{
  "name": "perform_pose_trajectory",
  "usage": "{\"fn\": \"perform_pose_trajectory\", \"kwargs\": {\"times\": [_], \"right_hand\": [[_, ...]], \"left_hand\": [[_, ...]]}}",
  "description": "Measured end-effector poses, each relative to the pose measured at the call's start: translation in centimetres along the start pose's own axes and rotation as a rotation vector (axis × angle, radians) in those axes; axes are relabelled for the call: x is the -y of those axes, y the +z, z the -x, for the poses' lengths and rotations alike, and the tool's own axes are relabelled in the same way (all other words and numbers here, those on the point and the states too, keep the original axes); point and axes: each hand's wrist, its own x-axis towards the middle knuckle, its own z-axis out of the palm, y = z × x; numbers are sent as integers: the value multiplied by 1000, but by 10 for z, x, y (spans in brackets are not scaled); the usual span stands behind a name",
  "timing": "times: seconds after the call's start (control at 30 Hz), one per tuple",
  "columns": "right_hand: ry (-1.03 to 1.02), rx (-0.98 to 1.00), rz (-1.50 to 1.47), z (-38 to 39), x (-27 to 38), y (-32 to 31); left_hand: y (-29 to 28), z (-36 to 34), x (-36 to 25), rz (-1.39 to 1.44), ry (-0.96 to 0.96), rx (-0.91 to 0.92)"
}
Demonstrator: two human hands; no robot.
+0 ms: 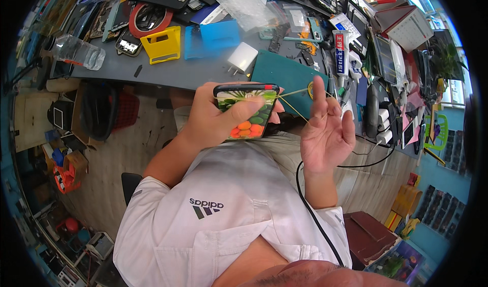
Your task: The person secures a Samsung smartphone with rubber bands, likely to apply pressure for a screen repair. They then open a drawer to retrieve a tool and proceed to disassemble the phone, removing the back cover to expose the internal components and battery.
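Note:
My left hand (206,115) is closed round a black-edged smartphone (259,115), its thumb lying across the face. That face shows a colourful picture of green and orange produce. From the phone's right edge, two strands of a thin yellowish rubber band (293,92) stretch across to my right hand (325,142). The palm is turned up, one finger points away and the others are bent. Exactly how the band sits on those fingers is partly hidden. Behind the strands lies a green mat (277,71), with a small yellow ring (310,90) close to the fingers.
On the grey desk (119,66) stand a yellow holder (162,44), a blue holder (218,37), a white charger (242,57) and a clear bottle (80,52). Phone parts crowd the back. A glue tube (341,53) lies at right; a black cable (305,200) crosses my right side.

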Motion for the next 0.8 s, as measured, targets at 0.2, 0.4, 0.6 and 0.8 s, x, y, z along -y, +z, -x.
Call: {"fn": "perform_pose_trajectory", "kwargs": {"times": [0.2,0.4,0.6,0.8], "right_hand": [[-12,-8,317,-13,-11,13],[46,78,1338,-13,-14,34],[112,407,2064,-11,-6,45],[105,622,2374,3,-14,43]], "left_hand": [[2,5,-4,-460,126,113],[-3,5,4,-862,282,325],[-1,10,10,-1102,-41,535],[3,10,31,-1211,-259,642]]}}
